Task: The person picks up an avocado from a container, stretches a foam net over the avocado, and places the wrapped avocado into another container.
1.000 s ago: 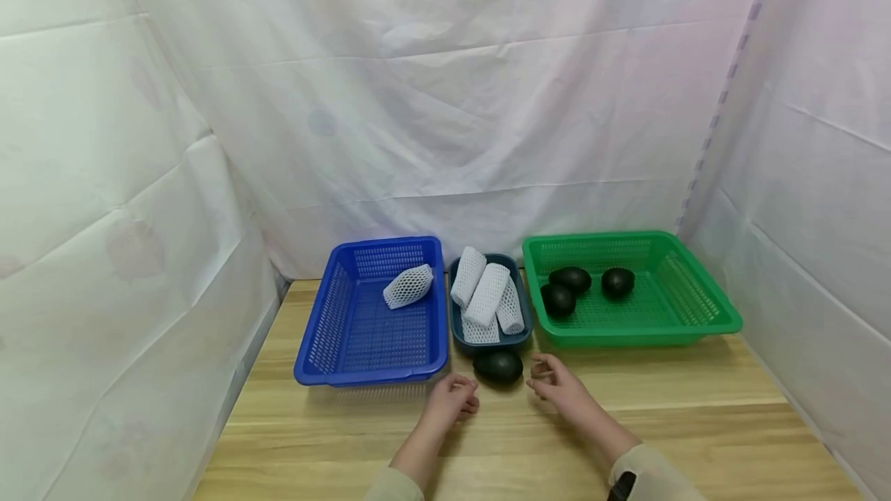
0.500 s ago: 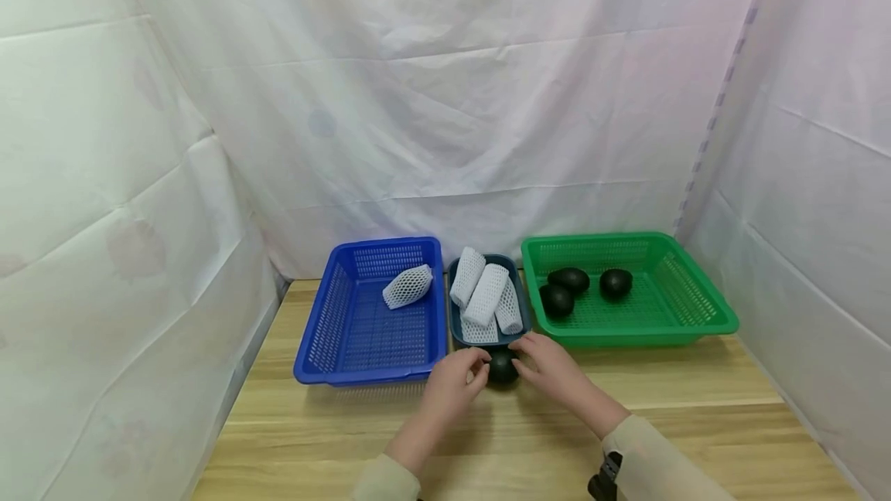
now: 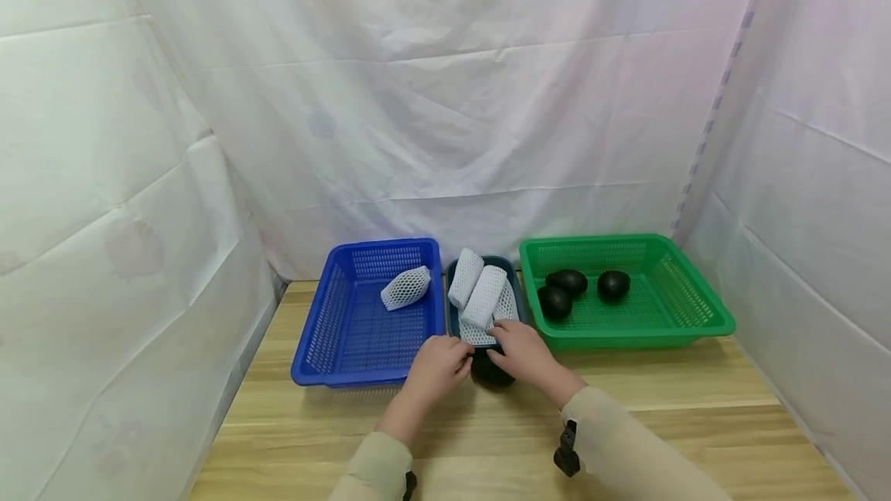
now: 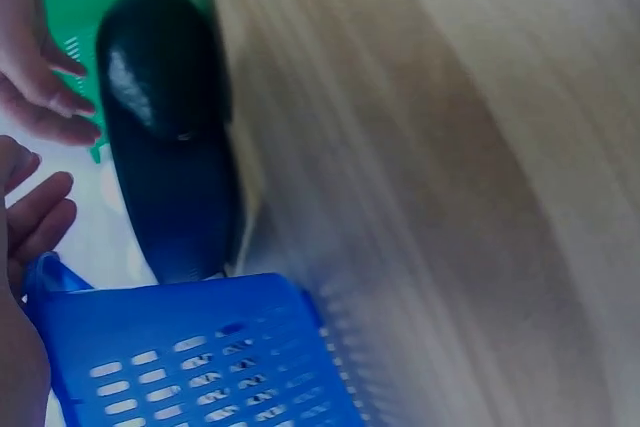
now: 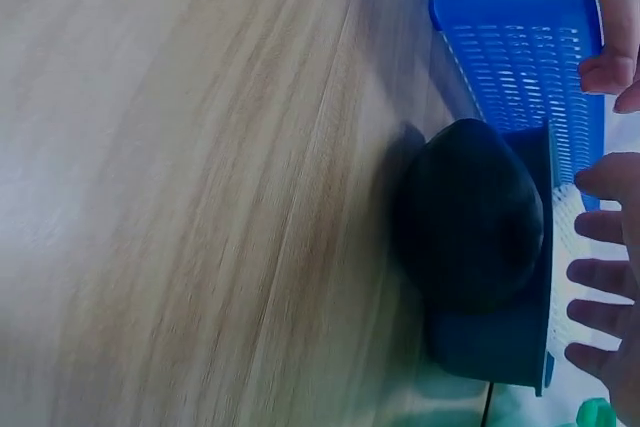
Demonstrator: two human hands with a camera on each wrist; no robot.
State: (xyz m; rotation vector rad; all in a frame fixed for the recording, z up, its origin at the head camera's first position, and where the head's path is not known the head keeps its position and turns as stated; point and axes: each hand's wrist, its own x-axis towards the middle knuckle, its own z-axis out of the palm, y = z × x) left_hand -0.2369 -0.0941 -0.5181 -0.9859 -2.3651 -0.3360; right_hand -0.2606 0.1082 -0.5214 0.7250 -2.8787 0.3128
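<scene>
A dark avocado (image 3: 493,374) lies on the table, against the front of a small dark teal bin (image 3: 513,263); the right wrist view shows the avocado (image 5: 468,215) up close. White foam net sleeves (image 3: 485,297) fill the bin. My right hand (image 3: 527,352) is over the bin's front edge, fingertips near the sleeves; in the right wrist view its fingers (image 5: 600,275) are spread and hold nothing. Left of the avocado, my left hand (image 3: 437,368) hovers near the bin's front left corner, fingers loosely bent, with nothing visible in them.
A blue basket (image 3: 299,368) on the left contains one avocado in a foam net (image 3: 406,288). To the right, a green basket (image 3: 696,331) holds 3 bare avocados (image 3: 567,282). Wooden table (image 3: 501,447) extends in front; white cloth (image 3: 445,99) hangs behind and at both sides.
Both hands came in around the avocado, then rose forward toward the bin. The avocado shifted and turned slightly on the table and is now partly covered by the right hand.
</scene>
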